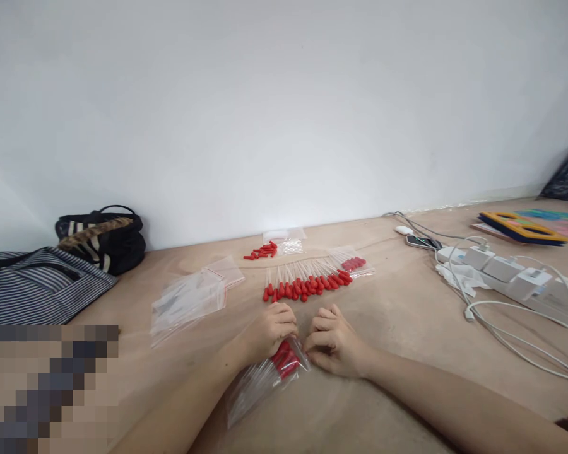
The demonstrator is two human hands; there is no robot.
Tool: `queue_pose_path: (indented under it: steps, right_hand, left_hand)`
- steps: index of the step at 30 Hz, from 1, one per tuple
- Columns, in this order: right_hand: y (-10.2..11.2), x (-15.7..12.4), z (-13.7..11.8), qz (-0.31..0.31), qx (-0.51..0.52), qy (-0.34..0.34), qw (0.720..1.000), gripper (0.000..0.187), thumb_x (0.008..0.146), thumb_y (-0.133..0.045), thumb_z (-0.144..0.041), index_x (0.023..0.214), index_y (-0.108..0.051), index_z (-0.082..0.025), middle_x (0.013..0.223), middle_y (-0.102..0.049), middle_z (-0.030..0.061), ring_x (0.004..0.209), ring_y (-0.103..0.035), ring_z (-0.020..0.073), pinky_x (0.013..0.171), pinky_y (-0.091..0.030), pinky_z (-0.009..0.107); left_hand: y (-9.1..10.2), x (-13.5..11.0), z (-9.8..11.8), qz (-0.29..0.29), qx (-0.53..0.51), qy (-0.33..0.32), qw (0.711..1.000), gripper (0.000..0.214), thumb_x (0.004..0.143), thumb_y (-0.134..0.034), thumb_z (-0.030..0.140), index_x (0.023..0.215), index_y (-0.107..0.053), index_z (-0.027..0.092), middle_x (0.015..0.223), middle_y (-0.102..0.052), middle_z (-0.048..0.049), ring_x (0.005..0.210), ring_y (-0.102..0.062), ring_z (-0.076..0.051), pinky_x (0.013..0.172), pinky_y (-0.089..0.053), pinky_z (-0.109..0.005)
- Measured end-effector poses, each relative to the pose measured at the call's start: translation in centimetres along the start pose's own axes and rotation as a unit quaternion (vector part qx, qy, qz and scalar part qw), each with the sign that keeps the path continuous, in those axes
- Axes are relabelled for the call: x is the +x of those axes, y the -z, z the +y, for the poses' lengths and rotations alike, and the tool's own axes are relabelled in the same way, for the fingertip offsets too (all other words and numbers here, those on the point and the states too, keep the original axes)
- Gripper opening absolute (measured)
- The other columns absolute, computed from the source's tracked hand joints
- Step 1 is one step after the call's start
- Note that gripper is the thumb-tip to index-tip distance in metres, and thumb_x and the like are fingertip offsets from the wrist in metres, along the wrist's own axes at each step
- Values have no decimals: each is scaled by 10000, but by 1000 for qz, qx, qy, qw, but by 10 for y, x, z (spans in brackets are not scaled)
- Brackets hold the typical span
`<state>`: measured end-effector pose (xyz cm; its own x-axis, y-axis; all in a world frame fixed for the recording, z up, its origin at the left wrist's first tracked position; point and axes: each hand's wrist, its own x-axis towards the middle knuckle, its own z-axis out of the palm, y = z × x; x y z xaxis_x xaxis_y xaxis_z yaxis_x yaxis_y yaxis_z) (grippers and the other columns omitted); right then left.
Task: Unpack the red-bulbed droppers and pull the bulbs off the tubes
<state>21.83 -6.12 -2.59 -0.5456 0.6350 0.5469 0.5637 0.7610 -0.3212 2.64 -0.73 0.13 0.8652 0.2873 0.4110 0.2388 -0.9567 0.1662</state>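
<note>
A clear plastic bag point(252, 392) of glass droppers with red rubber bulbs point(286, 360) lies in front of me, bulbs toward the hands. My left hand point(275, 329) is closed over the bag's bulb end, its fingertips partly hidden. My right hand point(334, 343) has curled fingers at the bag's right corner and seems to pinch its edge. Just beyond the hands, several loose droppers point(307, 285) lie fanned out in a row with their red bulbs toward me. Another clear bag point(353, 261) with red bulbs in it touches the row's right end.
Loose red bulbs point(262, 251) lie by a bag of glass tubes point(288, 243) near the wall. Flat zip bags point(192, 299) are at left, past them a striped bag point(38, 284) and black bag point(123, 243). Chargers point(506, 268) and white cables point(492, 337) occupy the right.
</note>
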Motion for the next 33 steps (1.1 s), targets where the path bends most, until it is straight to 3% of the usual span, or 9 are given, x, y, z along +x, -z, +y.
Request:
queue_pose_path:
  steps: [5, 12, 20, 29, 33]
  right_hand:
    - [1, 3, 5, 53, -75, 78, 993, 129, 765, -505, -188, 656, -572, -208, 609, -507, -27, 666, -404, 110, 663, -234, 303]
    - [7, 6, 8, 61, -162, 223, 959, 217, 845, -424, -155, 689, -553, -230, 602, -503, -32, 637, -370, 108, 698, -243, 310]
    - [11, 9, 5, 101, -184, 222, 952, 264, 864, -380, -141, 663, -541, -203, 555, -490, -37, 633, -368, 104, 744, -249, 317]
    - [6, 7, 10, 109, -176, 198, 958, 201, 816, -402, -134, 685, -538, -203, 575, -510, -35, 634, -364, 110, 755, -251, 335]
    - [3, 11, 18, 118, -203, 225, 946, 194, 835, -435, -145, 686, -534, -219, 563, -493, -54, 613, -360, 97, 759, -251, 328]
  left_hand:
    - [1, 1, 3, 0, -11, 7, 1000, 346, 888, -313, 182, 715, -613, 182, 730, -606, -53, 760, -497, -159, 699, -396, -286]
    - [-2, 3, 5, -1, -21, -14, 1000, 391, 891, -283, 160, 736, -640, 198, 710, -635, -46, 752, -516, -157, 713, -405, -306]
    - [7, 1, 1, 23, 51, -66, 996, 299, 898, -376, 204, 816, -660, 250, 826, -669, -16, 842, -516, -161, 774, -381, -315]
    - [-2, 3, 3, 39, 32, -52, 997, 381, 905, -287, 159, 726, -624, 177, 753, -648, -51, 657, -502, -127, 616, -392, -252]
    - [-2, 4, 3, 66, 28, -53, 996, 349, 905, -322, 175, 698, -604, 168, 743, -645, -42, 652, -520, -115, 619, -395, -240]
